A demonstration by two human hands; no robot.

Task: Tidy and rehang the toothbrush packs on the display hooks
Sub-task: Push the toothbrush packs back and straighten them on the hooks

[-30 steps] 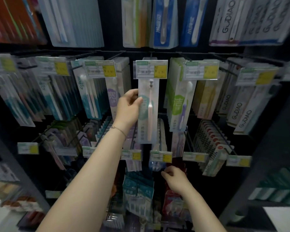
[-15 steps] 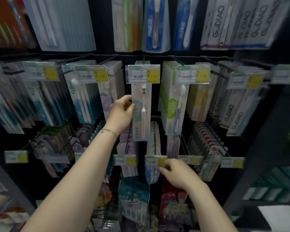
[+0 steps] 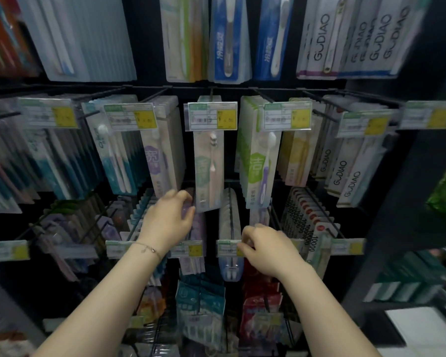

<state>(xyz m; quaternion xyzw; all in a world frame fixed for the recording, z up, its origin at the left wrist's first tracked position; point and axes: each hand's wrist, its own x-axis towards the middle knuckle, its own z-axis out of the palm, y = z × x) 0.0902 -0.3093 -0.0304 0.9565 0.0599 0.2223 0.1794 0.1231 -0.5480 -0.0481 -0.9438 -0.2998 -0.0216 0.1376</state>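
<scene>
Yellow-and-white price tags, a pink toothbrush, perhaps striped bristles, black hooks

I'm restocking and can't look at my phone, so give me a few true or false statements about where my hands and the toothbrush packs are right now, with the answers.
1. The left hand has a thin bracelet at its wrist. True.
2. The right hand is at a price label on the lower row of hooks. True.
3. Both hands are up at the top row of packs. False: both are well below it, near the lower hooks.
4. The pack under the middle price tag shows a pink toothbrush. True.
5. The GUDIAO packs hang to the left of both hands. False: they hang to the right.
</scene>
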